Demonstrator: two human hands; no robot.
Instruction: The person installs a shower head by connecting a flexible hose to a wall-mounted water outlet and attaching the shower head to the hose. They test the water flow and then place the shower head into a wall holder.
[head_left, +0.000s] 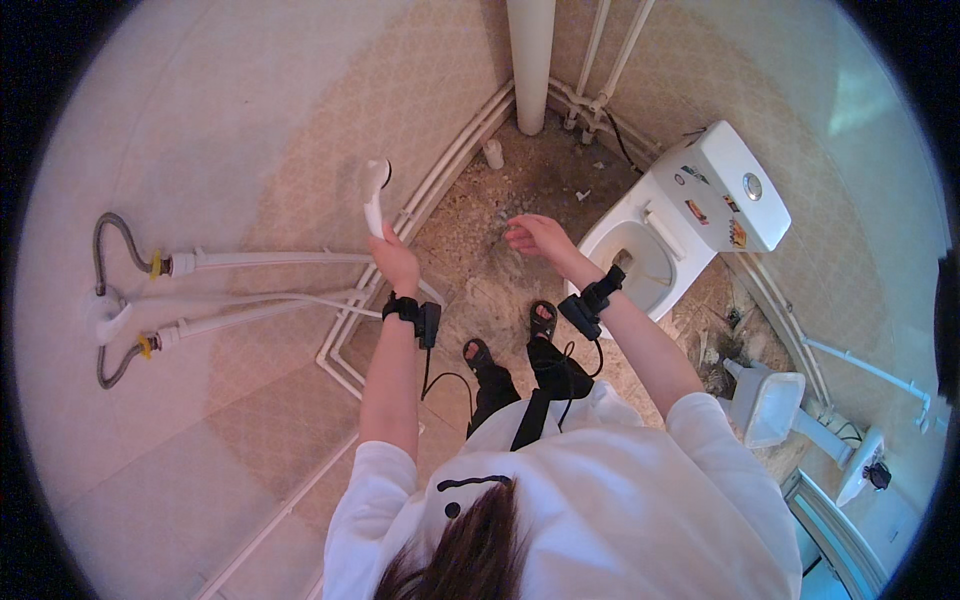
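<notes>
A white handheld shower head (pixel 373 205) stands upright in my left hand (pixel 398 266), its fingers wrapped round the handle. Its pale hose (pixel 330 305) runs from my left wrist to the fitting on the left wall. My right hand (pixel 540 237) hangs over the wet brown floor with its fingers loosely apart, and I see nothing in it. Just right of that hand is a white toilet (pixel 600 245) with its bowl uncovered. A dark brownish patch or object shows inside the bowl, too small to name. The toilet's tank (pixel 735 190) has a round button and several stickers.
A water valve (pixel 108 318) with bent grey hoses and white pipes is on the left wall. A thick vertical pipe (pixel 530 70) stands in the far corner, near a small white cylinder (pixel 493 153). At the right are a white basin (pixel 773 408) and a sink (pixel 860 465). Black sandals (pixel 479 354) are below me.
</notes>
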